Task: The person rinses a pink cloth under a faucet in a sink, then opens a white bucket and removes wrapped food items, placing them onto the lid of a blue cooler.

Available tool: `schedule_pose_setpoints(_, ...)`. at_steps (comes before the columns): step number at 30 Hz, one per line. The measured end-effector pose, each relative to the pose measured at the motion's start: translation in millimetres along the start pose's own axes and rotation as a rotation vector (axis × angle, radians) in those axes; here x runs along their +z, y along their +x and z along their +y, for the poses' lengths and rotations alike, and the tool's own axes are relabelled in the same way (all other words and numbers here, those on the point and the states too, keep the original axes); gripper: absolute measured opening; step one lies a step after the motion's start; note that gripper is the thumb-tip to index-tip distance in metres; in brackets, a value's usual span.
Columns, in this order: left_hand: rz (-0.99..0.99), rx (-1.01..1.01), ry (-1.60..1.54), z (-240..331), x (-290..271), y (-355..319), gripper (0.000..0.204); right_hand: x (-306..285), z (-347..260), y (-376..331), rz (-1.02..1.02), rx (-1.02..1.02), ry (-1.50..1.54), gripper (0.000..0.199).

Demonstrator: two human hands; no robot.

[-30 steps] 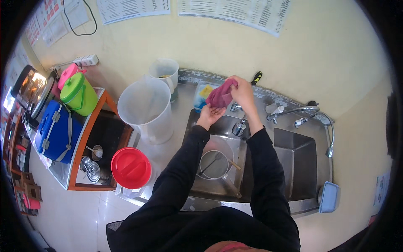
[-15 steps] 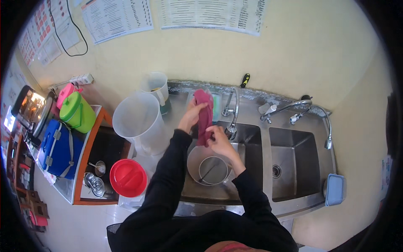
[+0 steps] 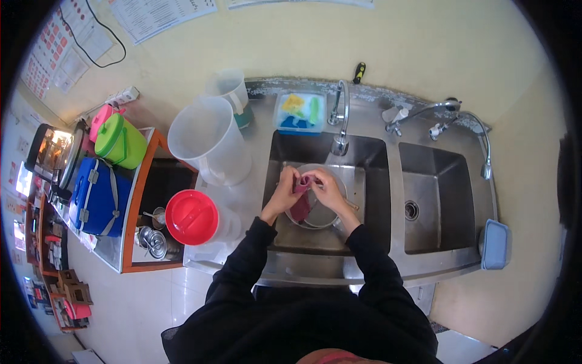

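Over the left basin (image 3: 373, 224) of the steel sink, both my hands hold a maroon cloth (image 3: 301, 210). My left hand (image 3: 282, 195) grips its upper edge from the left, fingers closed. Opposite it, my right hand (image 3: 328, 193) pinches the same edge, which curls into a small round opening. The cloth's lower part hangs down over a round pot (image 3: 324, 213) standing in the basin. A thin light-brown handle or stick (image 3: 351, 205) shows at the pot's right side. Above the pot reaches a silver faucet (image 3: 340, 143).
Behind the basin sits a clear tub (image 3: 281, 124) with sponges. Left on the counter are a large translucent pitcher (image 3: 224, 148), another pitcher (image 3: 236, 91) and a red-lidded container (image 3: 191, 217). The right basin (image 3: 439, 200) has its own faucets; a blue-grey basket (image 3: 496, 244) hangs at the far right.
Both hands have brought the maroon cloth down and nearer, from above the back of the sink to over the pot. Its upper edge is now held in a round opening. The view has shifted.
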State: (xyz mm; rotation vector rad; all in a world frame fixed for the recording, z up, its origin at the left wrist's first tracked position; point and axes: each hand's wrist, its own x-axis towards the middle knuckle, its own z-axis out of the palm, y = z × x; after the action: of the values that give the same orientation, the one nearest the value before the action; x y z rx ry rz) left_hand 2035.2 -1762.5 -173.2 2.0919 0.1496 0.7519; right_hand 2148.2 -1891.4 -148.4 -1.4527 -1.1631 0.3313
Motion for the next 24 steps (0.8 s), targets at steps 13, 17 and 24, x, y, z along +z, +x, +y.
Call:
schedule_pose_setpoints(13, -0.160, -0.113, 0.245, 11.4, -37.7, -15.5, 0.017, -53.0, 42.2, -97.4, -0.035, 0.423, -0.028, 0.005)
schedule_pose_setpoints(17, -0.293, -0.075, 0.302, -7.0, -24.9, -19.0, 0.017, -34.8, 50.0, -94.6, -0.048, 0.223, -0.106, 0.010)
schedule_pose_setpoints(24, -0.364, -0.706, -0.456, -29.6, 52.5, -50.9, 0.021, -26.7, 64.6, -81.2, 0.044, 0.950, 0.425, 0.017)
